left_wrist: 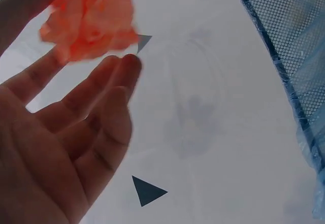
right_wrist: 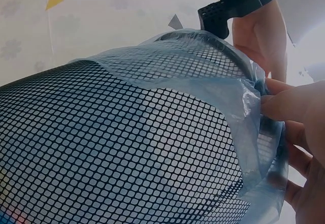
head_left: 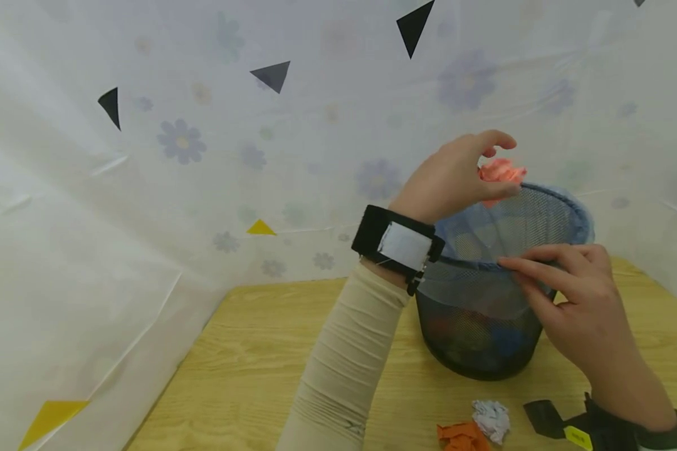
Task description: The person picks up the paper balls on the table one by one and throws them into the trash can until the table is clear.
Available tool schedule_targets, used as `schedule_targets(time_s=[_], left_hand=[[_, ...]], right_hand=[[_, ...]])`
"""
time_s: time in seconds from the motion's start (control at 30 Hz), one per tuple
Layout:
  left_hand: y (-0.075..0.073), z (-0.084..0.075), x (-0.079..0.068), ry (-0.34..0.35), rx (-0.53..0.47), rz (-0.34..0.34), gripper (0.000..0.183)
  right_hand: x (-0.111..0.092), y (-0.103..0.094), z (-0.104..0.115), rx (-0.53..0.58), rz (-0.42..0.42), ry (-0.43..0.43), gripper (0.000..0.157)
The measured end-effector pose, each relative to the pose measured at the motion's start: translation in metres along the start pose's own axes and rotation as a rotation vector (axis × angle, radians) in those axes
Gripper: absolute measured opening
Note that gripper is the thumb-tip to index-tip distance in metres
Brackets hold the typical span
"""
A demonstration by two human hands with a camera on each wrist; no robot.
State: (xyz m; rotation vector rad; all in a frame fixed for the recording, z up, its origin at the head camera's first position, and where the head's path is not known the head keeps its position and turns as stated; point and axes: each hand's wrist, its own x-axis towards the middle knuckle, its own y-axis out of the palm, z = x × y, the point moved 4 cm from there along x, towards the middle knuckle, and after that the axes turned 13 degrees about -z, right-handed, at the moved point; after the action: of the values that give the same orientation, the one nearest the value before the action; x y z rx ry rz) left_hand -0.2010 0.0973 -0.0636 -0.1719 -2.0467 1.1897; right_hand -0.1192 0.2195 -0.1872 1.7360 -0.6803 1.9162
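Above the bin's rim, a salmon-pink crumpled paper ball (head_left: 503,170) is between the spread thumb and fingers of my left hand (head_left: 451,172). The index fingertip stands apart from it in the head view; the ball (left_wrist: 91,23) is blurred in the left wrist view. My right hand (head_left: 581,294) pinches the near rim of a black mesh bin (head_left: 479,351), where a translucent blue plastic bag (head_left: 575,216) folds over the edge. In the right wrist view, fingers and thumb (right_wrist: 289,102) lie on either side of that bagged rim.
A white paper ball (head_left: 491,421) and an orange paper ball (head_left: 464,436) lie on the wooden table (head_left: 271,351) before the bin. Coloured shapes show dimly through the mesh. A flower-patterned sheet (head_left: 316,125) hangs behind and at the left.
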Motion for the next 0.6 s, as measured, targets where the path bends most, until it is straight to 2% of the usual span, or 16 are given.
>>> schedule_targets(time_s=[0.07, 0.13, 0.37, 0.6], left_hand=[[0.004, 0.002, 0.000, -0.004, 0.015, 0.055, 0.062], [0.007, 0.003, -0.001, 0.006, 0.028, 0.082, 0.061], [0.003, 0.007, -0.013, 0.040, 0.027, 0.034, 0.052], [-0.006, 0.000, -0.044, 0.099, 0.033, -0.023, 0.046]], right_hand=[[0.000, 0.000, 0.000, 0.000, 0.000, -0.002, 0.057], [0.000, 0.001, 0.000, 0.003, -0.001, -0.008, 0.056], [-0.001, 0.002, 0.001, 0.007, 0.001, -0.014, 0.056], [0.002, 0.002, 0.000, 0.010, 0.000, -0.018, 0.057]])
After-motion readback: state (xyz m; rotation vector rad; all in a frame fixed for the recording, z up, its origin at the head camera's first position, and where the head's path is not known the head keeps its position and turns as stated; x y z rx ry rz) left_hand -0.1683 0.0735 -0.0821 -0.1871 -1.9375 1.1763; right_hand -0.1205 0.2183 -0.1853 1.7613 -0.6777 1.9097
